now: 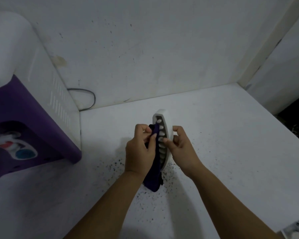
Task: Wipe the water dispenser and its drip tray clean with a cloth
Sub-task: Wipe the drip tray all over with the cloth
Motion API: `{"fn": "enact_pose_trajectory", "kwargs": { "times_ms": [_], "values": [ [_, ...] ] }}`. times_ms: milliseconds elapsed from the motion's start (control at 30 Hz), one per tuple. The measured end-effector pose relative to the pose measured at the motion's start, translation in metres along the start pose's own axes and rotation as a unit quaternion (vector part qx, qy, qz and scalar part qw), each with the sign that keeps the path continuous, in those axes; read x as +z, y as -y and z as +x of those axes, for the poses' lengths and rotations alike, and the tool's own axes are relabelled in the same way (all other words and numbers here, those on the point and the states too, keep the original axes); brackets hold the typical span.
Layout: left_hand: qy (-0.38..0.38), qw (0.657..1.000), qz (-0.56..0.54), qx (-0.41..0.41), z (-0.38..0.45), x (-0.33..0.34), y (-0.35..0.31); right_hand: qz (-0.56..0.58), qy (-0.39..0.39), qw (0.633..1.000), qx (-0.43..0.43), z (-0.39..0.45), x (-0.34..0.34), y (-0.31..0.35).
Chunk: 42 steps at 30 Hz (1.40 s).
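A white slotted drip tray (162,118) stands on edge above the white counter (223,135). My right hand (181,150) grips its right rim, thumb on the grille. My left hand (140,149) pinches a dark purple cloth (154,176) against the tray's left side; the cloth hangs down to the counter. The water dispenser (24,94), white with a purple front and red and blue taps, stands at the left.
Dark specks are scattered on the counter (116,167) under my hands. A grey cable (91,97) loops behind the dispenser along the spotted white wall. The counter ends at the right, with dark floor below (293,116).
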<state>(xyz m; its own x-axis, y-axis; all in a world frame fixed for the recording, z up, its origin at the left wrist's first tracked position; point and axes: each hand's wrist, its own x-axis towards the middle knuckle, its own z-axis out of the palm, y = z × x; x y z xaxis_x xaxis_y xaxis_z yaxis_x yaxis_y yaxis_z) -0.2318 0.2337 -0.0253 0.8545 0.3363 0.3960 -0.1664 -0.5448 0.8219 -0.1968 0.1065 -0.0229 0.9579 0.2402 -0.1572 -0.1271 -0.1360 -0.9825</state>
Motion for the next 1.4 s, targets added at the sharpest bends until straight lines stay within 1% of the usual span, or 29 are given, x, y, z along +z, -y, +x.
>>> {"fn": "enact_pose_trajectory", "kwargs": {
  "times_ms": [167,300,467,600,667,733,833,1000,1200,1400],
  "values": [
    [0.002,0.999,-0.034,-0.041,0.013,0.004,-0.017,-0.017,-0.01,1.0,-0.014,-0.004,-0.003,-0.003],
    [0.029,0.999,-0.021,-0.036,0.018,0.005,-0.02,-0.021,-0.018,0.999,-0.015,-0.006,-0.005,-0.003],
    [0.002,0.999,-0.013,-0.035,0.004,0.008,-0.007,-0.03,-0.018,0.999,-0.013,-0.004,-0.005,-0.006],
    [0.075,0.995,-0.01,-0.07,-0.029,0.012,0.015,-0.027,-0.031,0.999,-0.006,-0.004,-0.01,-0.005],
    [0.089,0.991,-0.013,-0.096,-0.042,0.012,0.023,-0.028,-0.026,0.999,-0.007,-0.004,-0.011,-0.006],
    [0.074,0.991,-0.027,-0.106,-0.039,0.014,0.018,-0.024,-0.029,0.999,-0.008,-0.006,-0.011,-0.008],
    [0.022,0.995,-0.052,-0.087,-0.018,0.017,0.001,-0.025,-0.034,0.999,-0.016,-0.006,-0.01,-0.011],
    [0.038,0.997,-0.031,-0.055,-0.02,0.02,0.005,-0.014,-0.038,0.999,-0.016,-0.006,-0.013,-0.015],
    [0.046,0.995,-0.051,-0.072,-0.022,0.026,0.009,0.008,-0.046,0.999,-0.009,-0.009,-0.016,-0.016],
    [0.06,0.991,-0.05,-0.111,-0.041,0.024,0.012,-0.012,-0.045,0.999,-0.011,-0.01,-0.018,-0.016]
  ]
}}
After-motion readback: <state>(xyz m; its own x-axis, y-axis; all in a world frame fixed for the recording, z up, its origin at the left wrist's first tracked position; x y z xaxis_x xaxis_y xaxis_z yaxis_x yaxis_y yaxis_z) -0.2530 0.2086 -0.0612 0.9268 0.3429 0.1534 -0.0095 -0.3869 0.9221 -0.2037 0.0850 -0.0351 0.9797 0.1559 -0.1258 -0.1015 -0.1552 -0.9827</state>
